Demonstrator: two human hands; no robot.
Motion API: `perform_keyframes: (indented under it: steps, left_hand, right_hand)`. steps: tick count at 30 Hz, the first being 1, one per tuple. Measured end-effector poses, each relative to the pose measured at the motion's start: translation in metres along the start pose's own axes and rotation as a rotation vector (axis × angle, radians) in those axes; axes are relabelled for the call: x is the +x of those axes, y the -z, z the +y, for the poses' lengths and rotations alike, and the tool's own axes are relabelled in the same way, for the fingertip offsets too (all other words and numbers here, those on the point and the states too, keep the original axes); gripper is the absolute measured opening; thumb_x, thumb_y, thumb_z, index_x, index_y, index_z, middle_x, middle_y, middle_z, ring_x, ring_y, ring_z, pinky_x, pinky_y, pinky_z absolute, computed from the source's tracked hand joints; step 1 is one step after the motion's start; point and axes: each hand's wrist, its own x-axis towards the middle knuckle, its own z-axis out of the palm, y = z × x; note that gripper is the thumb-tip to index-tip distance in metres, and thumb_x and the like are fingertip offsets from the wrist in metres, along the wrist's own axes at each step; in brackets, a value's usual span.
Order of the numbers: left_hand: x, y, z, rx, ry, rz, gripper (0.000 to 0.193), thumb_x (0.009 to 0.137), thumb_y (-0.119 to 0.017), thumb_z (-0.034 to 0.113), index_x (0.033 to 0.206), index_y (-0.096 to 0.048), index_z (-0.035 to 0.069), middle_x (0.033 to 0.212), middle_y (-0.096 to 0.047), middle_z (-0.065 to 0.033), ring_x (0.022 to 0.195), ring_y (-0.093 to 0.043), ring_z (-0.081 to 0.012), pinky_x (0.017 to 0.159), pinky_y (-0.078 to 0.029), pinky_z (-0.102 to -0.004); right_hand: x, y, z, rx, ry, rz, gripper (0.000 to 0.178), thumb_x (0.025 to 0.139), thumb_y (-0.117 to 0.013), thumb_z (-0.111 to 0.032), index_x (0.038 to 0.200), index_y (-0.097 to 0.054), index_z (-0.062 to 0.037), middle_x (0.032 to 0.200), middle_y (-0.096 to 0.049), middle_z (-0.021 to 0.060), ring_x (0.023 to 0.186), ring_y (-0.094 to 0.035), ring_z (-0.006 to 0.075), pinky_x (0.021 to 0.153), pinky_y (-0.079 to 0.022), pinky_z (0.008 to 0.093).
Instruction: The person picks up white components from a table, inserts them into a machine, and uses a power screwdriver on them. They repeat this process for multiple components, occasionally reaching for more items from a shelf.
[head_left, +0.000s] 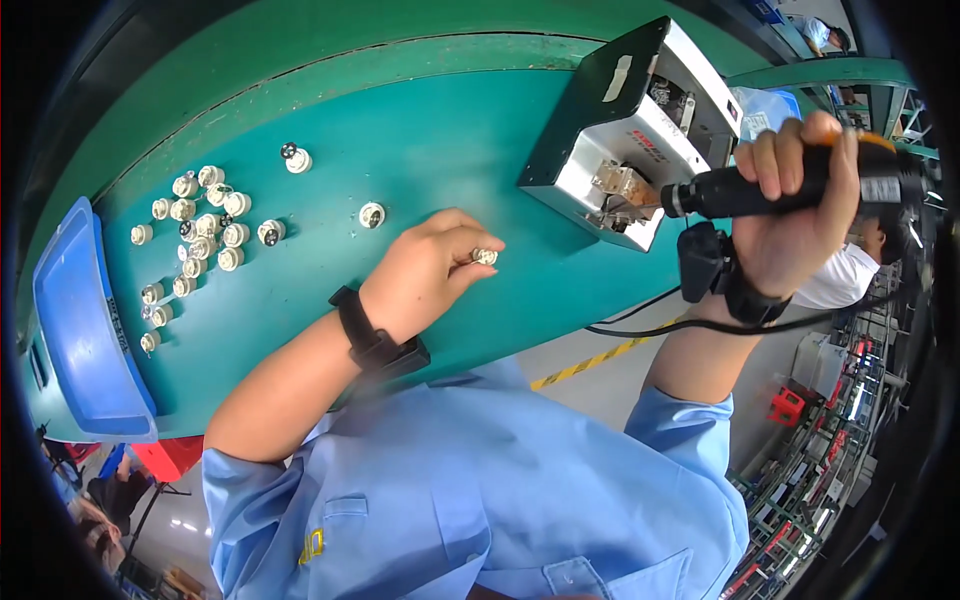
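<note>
My left hand point(415, 270) pinches a small round cream-white fitting point(485, 257) between thumb and fingers, above the green mat. My right hand point(795, 205) is wrapped round a black electric screwdriver point(722, 191) with a cord, raised at the right. Its bit end points left into the front of a black and silver box-shaped screw feeder point(645, 140), by a brass-coloured metal block point(628, 186). Whether the bit touches a screw is too small to tell. Just left of my left hand one similar fitting point(372, 215) stands on the mat.
Several more white fittings point(203, 225) are grouped on the mat's left part; one with a black piece point(297, 158) sits farther back. A blue tray point(85, 330) lies at the left edge. The screwdriver's black cable point(820, 320) hangs at right. Other people are in the background.
</note>
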Motion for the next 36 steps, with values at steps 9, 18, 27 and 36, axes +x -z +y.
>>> perform_keyframes:
  steps: [9, 18, 27, 36]
  left_hand:
    - [0.000, 0.003, -0.004, 0.039, -0.032, -0.023, 0.024, 0.080, -0.069, -0.002, 0.104, -0.066, 0.004, 0.097, -0.059, -0.0081, 0.076, -0.063, -0.0192, 0.067, -0.053, -0.0295]
    - [-0.002, 0.004, -0.006, 0.063, -0.082, -0.013, 0.025, 0.078, -0.070, -0.003, 0.102, -0.066, 0.005, 0.093, -0.059, -0.0075, 0.075, -0.063, -0.0197, 0.065, -0.053, -0.0302]
    - [-0.001, 0.004, -0.006, 0.021, -0.087, 0.013, 0.026, 0.078, -0.070, -0.004, 0.102, -0.066, 0.005, 0.091, -0.058, -0.0081, 0.074, -0.062, -0.0206, 0.064, -0.051, -0.0305]
    - [0.003, 0.024, 0.017, 0.280, -0.098, 0.012, 0.017, 0.080, -0.068, 0.006, 0.097, -0.064, 0.005, 0.092, -0.059, -0.0130, 0.077, -0.063, -0.0316, 0.068, -0.051, -0.0399]
  right_hand:
    - [-0.054, -0.052, 0.033, 0.188, 0.031, -0.083, 0.037, 0.096, -0.052, -0.038, 0.108, -0.048, -0.0032, 0.057, -0.044, -0.0003, 0.048, -0.043, 0.0112, 0.052, -0.038, 0.0271]
    - [-0.072, -0.066, 0.048, 0.108, 0.119, -0.294, 0.041, 0.088, -0.067, -0.033, 0.105, -0.044, -0.0029, 0.063, -0.055, 0.0047, 0.050, -0.054, 0.0155, 0.049, -0.044, 0.0288]
    - [-0.073, -0.077, 0.053, -0.078, 0.121, -0.395, 0.041, 0.091, -0.059, -0.045, 0.096, -0.043, -0.0084, 0.062, -0.049, 0.0008, 0.047, -0.046, 0.0114, 0.048, -0.038, 0.0260]
    - [-0.069, -0.064, 0.037, 0.235, 0.286, -0.239, 0.039, 0.086, -0.071, -0.031, 0.106, -0.048, -0.0056, 0.066, -0.056, 0.0020, 0.057, -0.054, 0.0133, 0.052, -0.040, 0.0283]
